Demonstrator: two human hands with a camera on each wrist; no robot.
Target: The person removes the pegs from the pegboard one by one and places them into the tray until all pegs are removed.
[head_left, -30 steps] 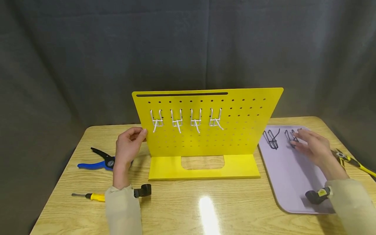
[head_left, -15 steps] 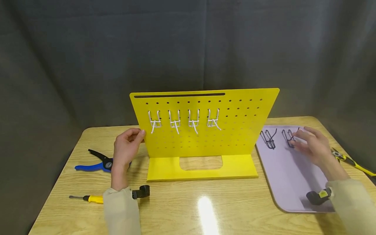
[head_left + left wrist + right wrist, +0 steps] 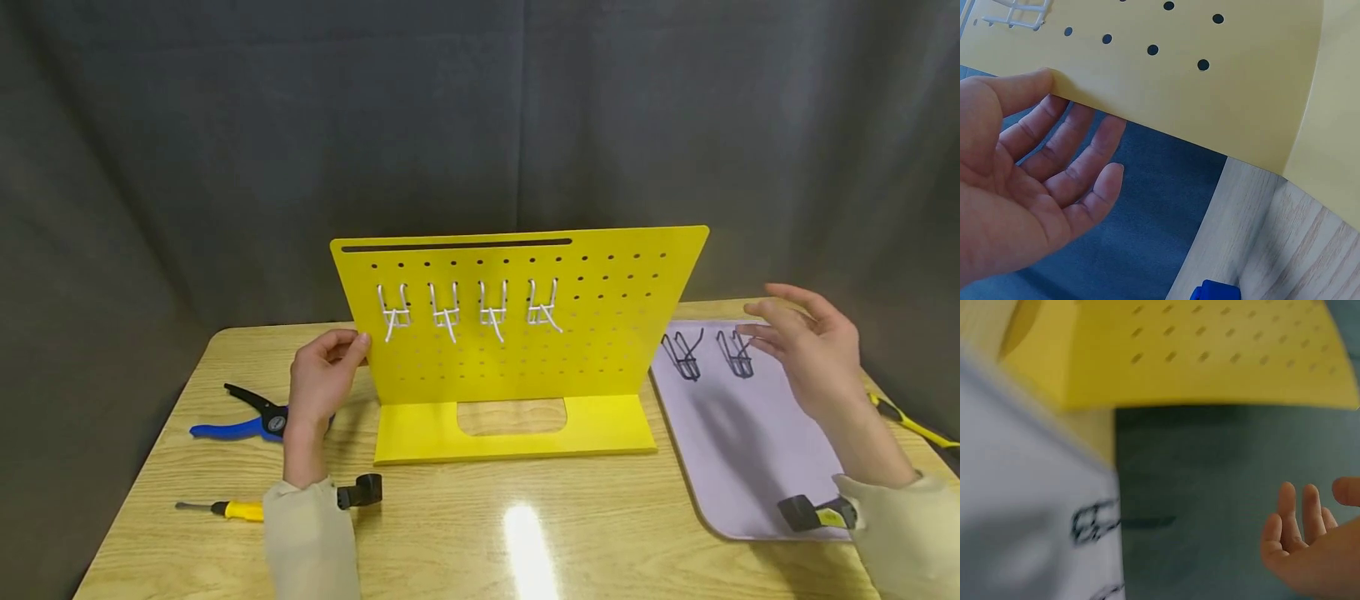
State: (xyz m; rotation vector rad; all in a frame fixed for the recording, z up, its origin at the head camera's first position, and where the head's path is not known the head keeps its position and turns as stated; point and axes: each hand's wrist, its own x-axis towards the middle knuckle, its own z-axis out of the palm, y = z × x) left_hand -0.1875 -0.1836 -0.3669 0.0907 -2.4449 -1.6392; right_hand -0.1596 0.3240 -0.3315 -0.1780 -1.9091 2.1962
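A yellow pegboard [image 3: 487, 367] stands upright on its folded base, with several white wire hooks [image 3: 492, 315] in a row on it. My left hand [image 3: 322, 379] holds its left edge; in the left wrist view the thumb lies on the front face and the fingers reach behind. My right hand [image 3: 821, 362] is raised over the far right part of a lilac tray [image 3: 757, 467], its fingers loosely bent. Nothing shows between those fingers in the right wrist view. Two black wire hooks [image 3: 681, 357] lie at the tray's far end, left of this hand.
Blue-handled pliers [image 3: 236, 428] and a yellow screwdriver [image 3: 242, 509] lie left of the board, partly behind the left arm. Yellow-and-black pliers [image 3: 911, 421] lie right of the tray. A dark curtain [image 3: 450, 117] hangs behind the wooden table [image 3: 450, 533].
My right hand has lifted away from the black hooks, up and to the right, leaving both hooks on the tray. The left hand keeps its hold on the board's edge.
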